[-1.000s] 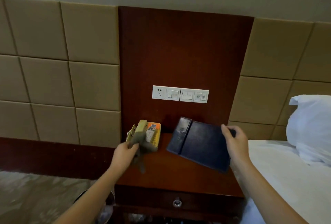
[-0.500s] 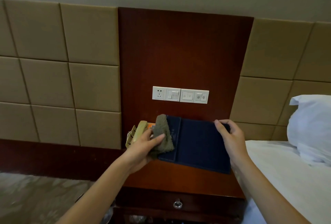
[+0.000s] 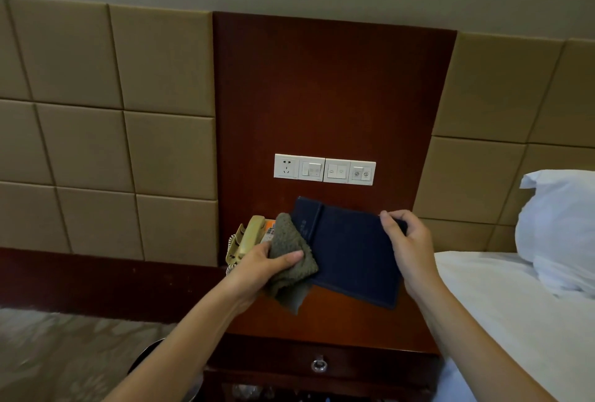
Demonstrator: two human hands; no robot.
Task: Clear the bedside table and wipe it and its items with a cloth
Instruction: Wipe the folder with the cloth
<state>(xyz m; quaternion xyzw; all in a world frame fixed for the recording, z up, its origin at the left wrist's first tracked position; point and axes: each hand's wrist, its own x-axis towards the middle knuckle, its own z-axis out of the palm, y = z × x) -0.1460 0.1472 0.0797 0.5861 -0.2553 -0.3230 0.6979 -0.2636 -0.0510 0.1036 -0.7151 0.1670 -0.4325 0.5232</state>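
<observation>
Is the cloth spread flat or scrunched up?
Scrunched up: the left hand grips the cloth in a bunch against the blue folder, one corner dangling.

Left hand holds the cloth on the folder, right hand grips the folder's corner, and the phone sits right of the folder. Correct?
Not quite: the head view shows the phone left of the folder, partly behind the cloth. The rest holds: the left hand holds the cloth on the folder and the right hand grips its corner.
</observation>
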